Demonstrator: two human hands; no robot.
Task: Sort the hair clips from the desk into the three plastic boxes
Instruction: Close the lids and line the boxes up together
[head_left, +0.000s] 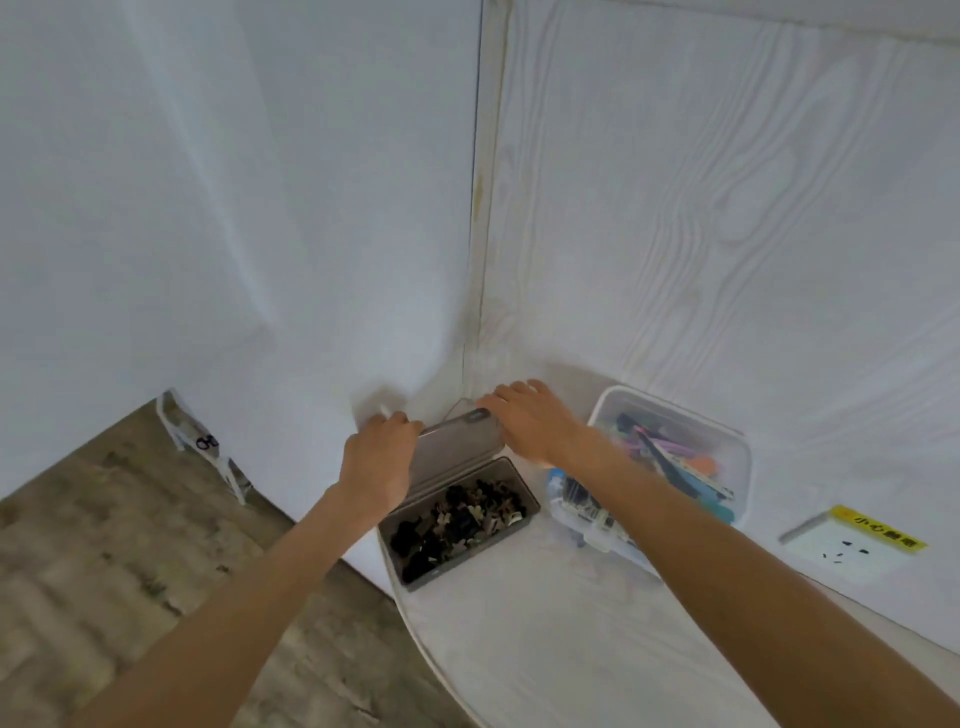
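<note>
The grey box (457, 525) is sitting open at the desk's (545, 649) far corner, filled with dark hair clips (457, 519) — its hinged lid (457, 447) is standing raised behind it. The left hand (379, 457) is gripping the lid's left edge with curled fingers, while the right hand (530, 421) is resting over the lid's top right corner, fingers bent onto it. Right of the grey box, a small clear box (587, 514) is lying just beside it, and beyond that a white box (675, 447) is holding coloured clips (675, 457).
</note>
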